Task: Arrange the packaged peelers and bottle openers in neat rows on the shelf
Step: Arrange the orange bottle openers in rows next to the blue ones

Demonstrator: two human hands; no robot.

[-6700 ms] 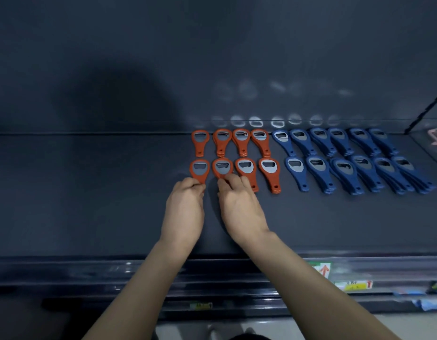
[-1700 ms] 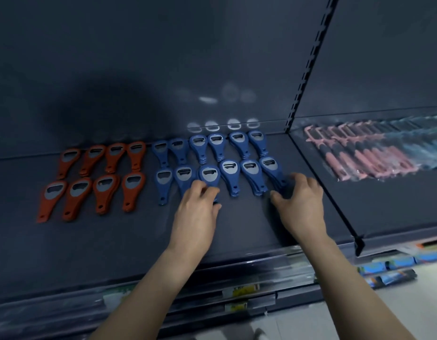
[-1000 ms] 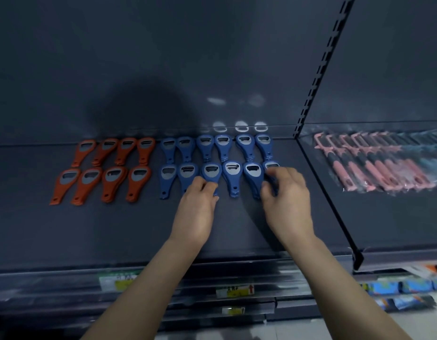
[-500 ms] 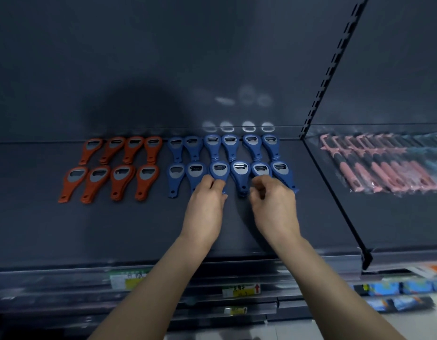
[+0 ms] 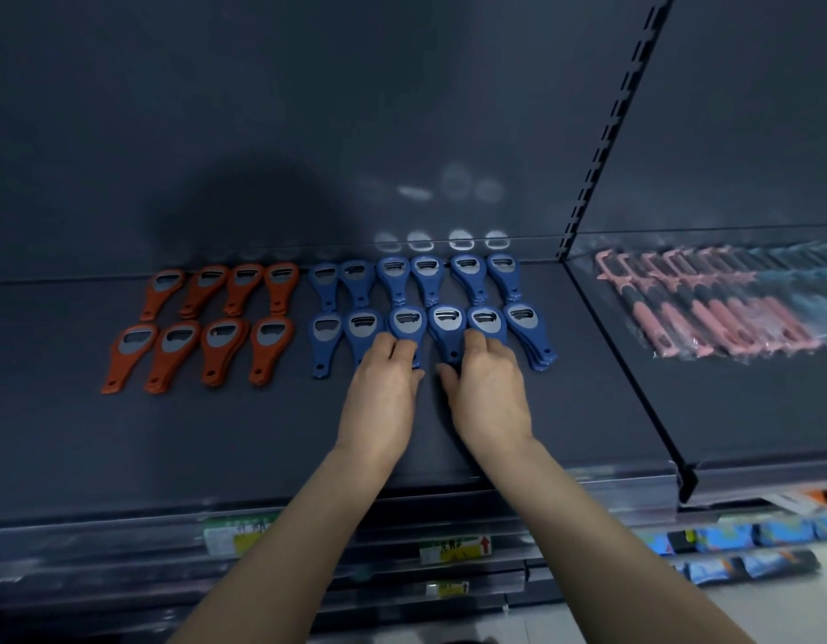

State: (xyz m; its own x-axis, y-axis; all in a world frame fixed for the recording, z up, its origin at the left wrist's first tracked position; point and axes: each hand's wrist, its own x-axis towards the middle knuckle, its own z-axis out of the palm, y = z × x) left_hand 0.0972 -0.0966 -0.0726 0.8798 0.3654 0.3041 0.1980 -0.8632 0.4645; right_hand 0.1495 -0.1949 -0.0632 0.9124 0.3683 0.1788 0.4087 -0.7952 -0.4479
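Fingers of left hand and right hand curl over front-row blue bottle openers, seemingly pinching their handles.

Orange bottle openers: eight; blue bottle openers: twelve; pink peelers: count unclear.

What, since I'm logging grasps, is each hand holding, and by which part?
Left hand and right hand cover the handles of front-row blue bottle openers; gripping or just nudging cannot be told.
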